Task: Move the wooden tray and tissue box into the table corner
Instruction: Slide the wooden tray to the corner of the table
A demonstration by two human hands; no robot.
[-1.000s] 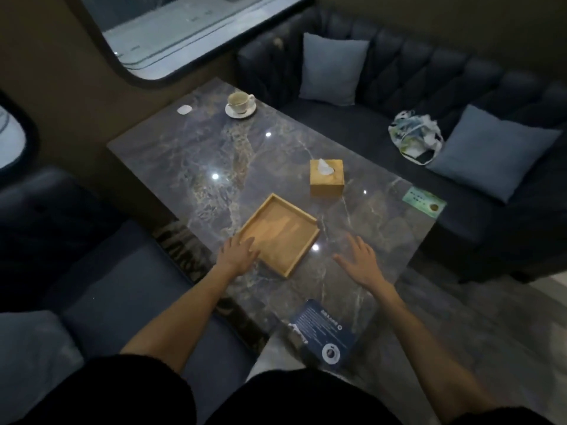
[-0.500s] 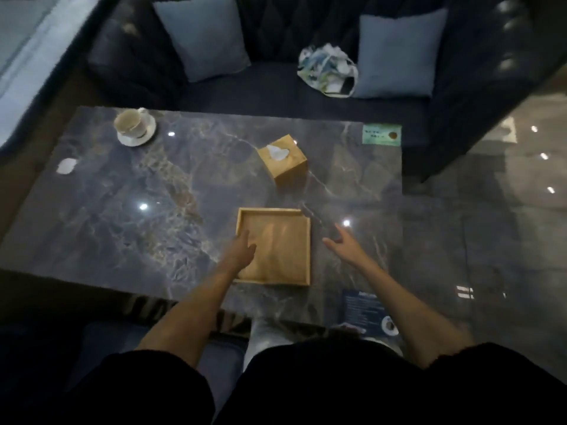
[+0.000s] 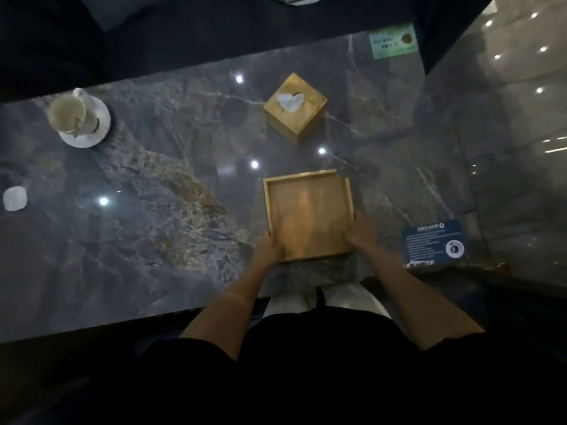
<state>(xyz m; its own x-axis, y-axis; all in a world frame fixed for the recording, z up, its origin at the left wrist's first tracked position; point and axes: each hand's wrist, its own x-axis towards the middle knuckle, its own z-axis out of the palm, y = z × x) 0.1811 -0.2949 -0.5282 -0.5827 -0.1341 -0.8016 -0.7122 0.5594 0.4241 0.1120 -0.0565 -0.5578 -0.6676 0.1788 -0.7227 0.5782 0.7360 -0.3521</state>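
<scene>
A square wooden tray [image 3: 308, 207] lies flat on the dark marble table [image 3: 171, 210], close to the near edge. My left hand [image 3: 270, 248] grips its near left corner, and my right hand [image 3: 362, 233] grips its right side near the front. Beyond the tray stands a wooden tissue box [image 3: 295, 107], turned at an angle, with a white tissue poking out of its top. Neither hand touches the box.
A white cup on a saucer [image 3: 78, 119] stands at the far left, and a small white object [image 3: 14, 198] lies at the left edge. A blue card [image 3: 435, 243] marks the near right corner, a green card [image 3: 393, 40] the far right one. A dark sofa runs behind the table.
My head has moved over the table and looks straight down. My right hand has come in from the bare table to the tray's right side, so both hands now hold the tray.
</scene>
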